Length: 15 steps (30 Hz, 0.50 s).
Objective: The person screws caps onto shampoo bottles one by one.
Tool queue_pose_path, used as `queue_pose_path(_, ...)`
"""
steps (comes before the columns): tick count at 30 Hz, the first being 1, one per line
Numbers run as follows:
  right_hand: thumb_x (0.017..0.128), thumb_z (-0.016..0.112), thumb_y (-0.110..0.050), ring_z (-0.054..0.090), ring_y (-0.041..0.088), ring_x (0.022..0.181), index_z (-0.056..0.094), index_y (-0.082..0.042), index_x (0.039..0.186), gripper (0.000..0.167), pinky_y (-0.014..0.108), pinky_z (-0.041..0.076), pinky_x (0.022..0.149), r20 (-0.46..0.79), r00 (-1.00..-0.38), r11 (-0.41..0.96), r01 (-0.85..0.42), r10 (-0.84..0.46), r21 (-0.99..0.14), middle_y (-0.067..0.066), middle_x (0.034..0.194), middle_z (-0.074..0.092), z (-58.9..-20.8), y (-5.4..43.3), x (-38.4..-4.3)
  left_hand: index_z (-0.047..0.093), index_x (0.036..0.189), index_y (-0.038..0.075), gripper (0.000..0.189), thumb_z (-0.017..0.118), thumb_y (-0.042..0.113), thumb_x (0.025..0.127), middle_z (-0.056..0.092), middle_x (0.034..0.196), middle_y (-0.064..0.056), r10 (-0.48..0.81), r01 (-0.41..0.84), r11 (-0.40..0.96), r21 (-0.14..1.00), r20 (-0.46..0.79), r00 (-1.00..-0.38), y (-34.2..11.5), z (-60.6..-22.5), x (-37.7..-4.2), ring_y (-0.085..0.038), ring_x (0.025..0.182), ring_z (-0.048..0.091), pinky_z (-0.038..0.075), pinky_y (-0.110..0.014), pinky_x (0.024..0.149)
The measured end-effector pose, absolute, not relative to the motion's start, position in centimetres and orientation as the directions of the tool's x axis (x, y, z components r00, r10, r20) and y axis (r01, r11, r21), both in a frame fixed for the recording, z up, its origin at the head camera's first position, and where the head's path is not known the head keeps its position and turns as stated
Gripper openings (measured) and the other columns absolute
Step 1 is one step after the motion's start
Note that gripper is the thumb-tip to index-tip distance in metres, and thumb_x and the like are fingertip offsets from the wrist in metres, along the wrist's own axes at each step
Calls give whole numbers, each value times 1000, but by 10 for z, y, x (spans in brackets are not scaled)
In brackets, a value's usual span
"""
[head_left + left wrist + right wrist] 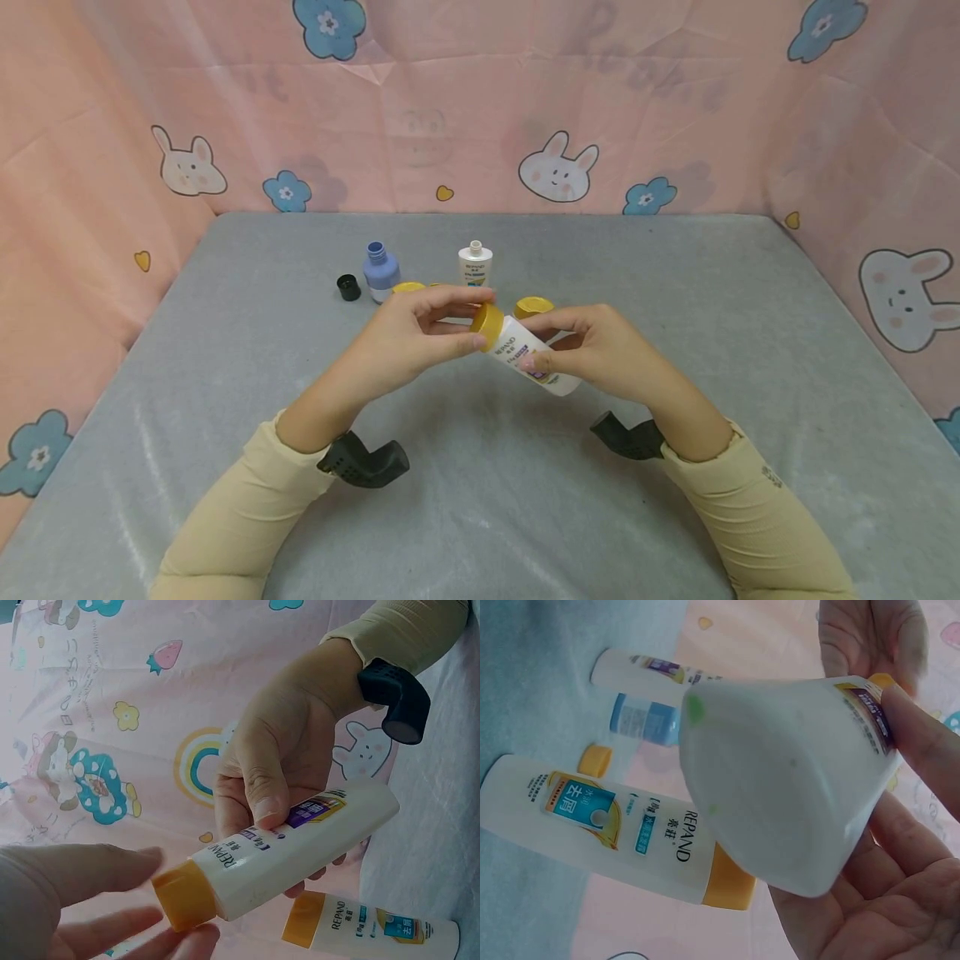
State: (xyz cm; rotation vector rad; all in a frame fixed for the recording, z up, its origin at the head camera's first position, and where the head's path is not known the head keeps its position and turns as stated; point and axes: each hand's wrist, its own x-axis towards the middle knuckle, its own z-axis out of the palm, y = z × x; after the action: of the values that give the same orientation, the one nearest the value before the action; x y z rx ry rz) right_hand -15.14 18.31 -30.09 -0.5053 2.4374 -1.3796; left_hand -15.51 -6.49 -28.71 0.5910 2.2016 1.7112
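My right hand (603, 354) grips a white shampoo bottle (517, 346) with a purple label. The bottle is held tilted above the table, its yellow cap (487, 325) pointing up and to the left. Around that cap lie the thumb and fingers of my left hand (401, 337). In the left wrist view, the left fingers touch the cap (186, 894) from below, and the thumb is close along its upper edge. The right thumb presses the bottle's front (300, 840). In the right wrist view, the bottle's base (772, 787) faces the camera.
Behind the hands stand an uncapped white bottle (476, 265), an open blue bottle (381, 273) and a black cap (348, 287). A yellow-capped bottle (382, 926) stands behind the right hand, another white bottle (626, 669) behind the left. A loose yellow cap (595, 760) lies between.
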Motion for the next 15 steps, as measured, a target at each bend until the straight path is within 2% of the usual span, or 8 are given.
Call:
queue_pose_path(4,85,79,-14,73,23,85,71,-7,120,37,35,60,72,-83,-894,472,-151,-440,-869,15,108,71,-301,183,-151,64,130,11,41,73,15,90,67,129,-1,434,126,242,962,9,-901,-65,-287,-156,-17,114,65,56,-33,95)
queue_pose_path(8,85,79,-15,73,23,85,72,-7,120,36,35,60,72,-90,-892,466,-144,-444,-873,14,108,71,-300,183,-151,68,122,8,34,74,16,89,71,119,-5,419,119,273,955,-6,-908,-63,-288,-158,-17,102,67,56,-31,89)
queue_pose_path(15,86,78,-15,73,22,85,71,-7,120,36,36,60,73,-92,-891,474,-147,-444,-868,14,110,71,-299,183,-150,69,122,8,35,75,15,89,71,117,-6,427,144,295,945,5,-904,-62,-289,-158,-17,104,67,58,-32,88)
